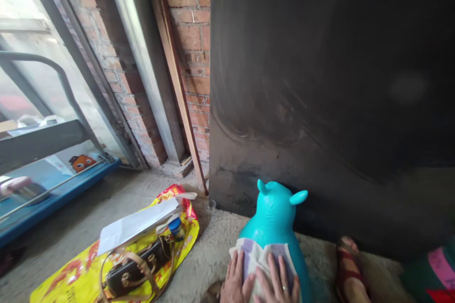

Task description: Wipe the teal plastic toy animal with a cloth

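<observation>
A turquoise inflatable animal toy [275, 210] with two ears stands in front of a dark board, at the bottom centre of the head view. Over its back lies a white and purple cloth [256, 258]. My left hand [237, 280] rests flat on the left part of the cloth, fingers stretched out. Beside it, my right hand [279, 280], with a ring on one finger, presses on the right part with its fingers spread. The lower parts of both hands run out of the picture.
At left, a yellow sack [67, 274] bears a handbag [138, 267], a white paper [137, 225] and a blue-lidded jar [177, 228]. A blue cart [64, 189] stands farther left. The dark board [330, 80] fills the right. A sandaled foot [350, 270] shows at lower right.
</observation>
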Demonstrator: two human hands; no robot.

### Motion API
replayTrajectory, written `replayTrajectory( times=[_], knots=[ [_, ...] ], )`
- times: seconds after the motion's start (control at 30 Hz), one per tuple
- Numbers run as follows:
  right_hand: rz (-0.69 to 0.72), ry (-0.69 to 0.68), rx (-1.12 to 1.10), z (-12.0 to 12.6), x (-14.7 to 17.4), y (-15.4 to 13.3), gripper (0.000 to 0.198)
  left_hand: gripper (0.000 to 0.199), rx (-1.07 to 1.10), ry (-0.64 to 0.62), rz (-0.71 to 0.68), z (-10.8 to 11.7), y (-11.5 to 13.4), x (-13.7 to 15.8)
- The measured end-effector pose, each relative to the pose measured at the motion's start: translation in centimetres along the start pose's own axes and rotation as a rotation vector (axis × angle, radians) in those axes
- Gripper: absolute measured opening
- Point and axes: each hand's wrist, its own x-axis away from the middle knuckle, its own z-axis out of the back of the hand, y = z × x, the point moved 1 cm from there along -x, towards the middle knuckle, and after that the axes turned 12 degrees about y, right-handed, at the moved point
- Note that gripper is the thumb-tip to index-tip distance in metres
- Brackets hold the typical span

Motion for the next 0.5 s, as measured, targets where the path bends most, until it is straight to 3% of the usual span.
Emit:
replayTrajectory(
  times=[0.1, 0.27, 0.37, 0.5],
  knots=[
    [-0.005, -0.098, -0.096, -0.9, -1.9, 1.1, 0.046, 0.079, 0.069, 0.007, 0.013, 0.7, 1.2, -1.5],
    [-0.019, -0.103, -0.13, -1.1, -4.3, 1.7, 0.05, 0.077, 0.101, 0.012, 0.052, 0.8, 1.9, -2.4],
    [-0.031, -0.12, -0.136, 0.3, -4.3, 1.1, 0.046, 0.073, 0.096, 0.019, 0.119, 0.2, 1.4, -1.3],
    [-0.021, -0.206, -0.178, 3.9, -1.7, 0.7, 0.038, 0.068, 0.045, 0.067, 0.134, -1.2, -0.7, 2.7]
  ],
)
